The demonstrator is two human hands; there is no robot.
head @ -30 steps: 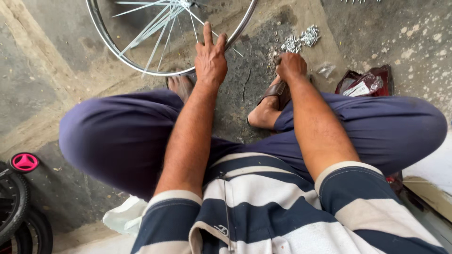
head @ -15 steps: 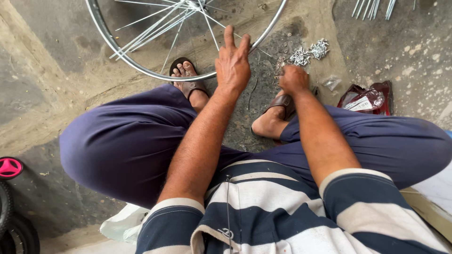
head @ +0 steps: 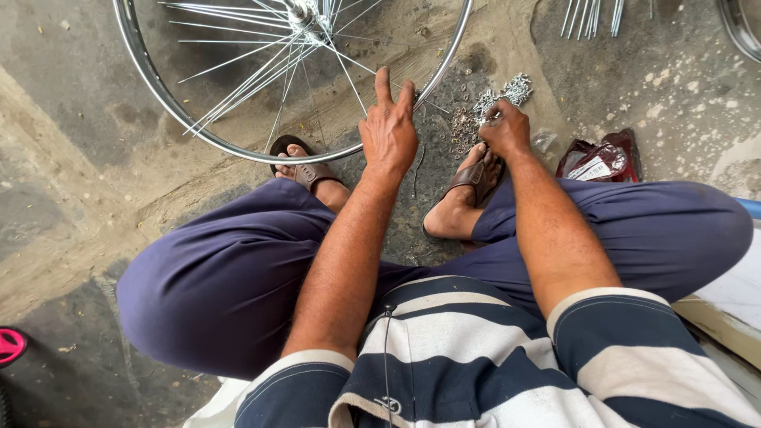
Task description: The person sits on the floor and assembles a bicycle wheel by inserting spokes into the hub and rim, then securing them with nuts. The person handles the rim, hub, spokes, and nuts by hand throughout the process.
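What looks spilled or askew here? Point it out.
Small metal nuts lie scattered loose on the gritty floor by the right hand, not in any container. Some spokes in the wheel bunch unevenly, near the left hand.

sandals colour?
Brown sandals, seen in the head view, near the right hand.

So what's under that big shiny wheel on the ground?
Under the wheel you can see the dirty concrete floor through the thin spokes. The toes of one sandalled foot lie just inside the rim. What the rim itself presses on is covered.
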